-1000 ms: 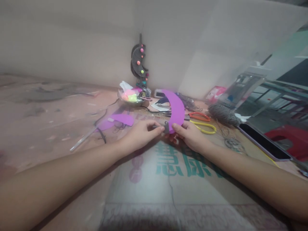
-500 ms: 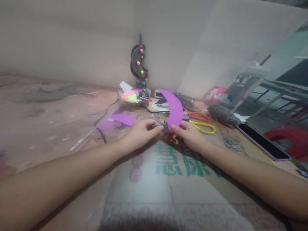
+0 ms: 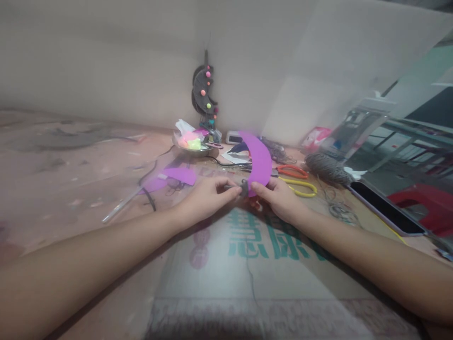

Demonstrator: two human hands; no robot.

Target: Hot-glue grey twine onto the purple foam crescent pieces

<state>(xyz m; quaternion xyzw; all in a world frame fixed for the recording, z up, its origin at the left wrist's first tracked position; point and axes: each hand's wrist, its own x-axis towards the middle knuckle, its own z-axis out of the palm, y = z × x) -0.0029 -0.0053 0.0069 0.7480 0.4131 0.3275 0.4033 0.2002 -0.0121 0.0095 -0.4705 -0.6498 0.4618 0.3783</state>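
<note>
A purple crescent-shaped cutout (image 3: pixel 261 160) stands up from my right hand (image 3: pixel 279 196), which pinches its lower tip between thumb and fingers. My left hand (image 3: pixel 215 193) is closed on a small dark grey piece (image 3: pixel 243 186), perhaps wrapped yarn, that touches the crescent's lower end. Its exact kind is too blurred to tell. A second purple cutout (image 3: pixel 180 175) lies on the table left of my left hand, with a clear stick (image 3: pixel 122 205) across it. Just beyond my right hand are red-handled pliers (image 3: pixel 292 171) and a yellow-handled tool (image 3: pixel 300 187).
A metal bowl (image 3: pixel 196 152) of colourful pieces stands at the back, below a grey crescent ornament (image 3: pixel 205 92) with coloured balls. Grey yarn (image 3: pixel 327 169), a phone (image 3: pixel 385 208) and a clear container (image 3: pixel 357 127) are at right. Printed cardboard (image 3: pixel 212 283) lies under my hands.
The purple crescent has shifted slightly to the right and tilted a little in my right hand's pinch. Both hands stay in nearly the same place.
</note>
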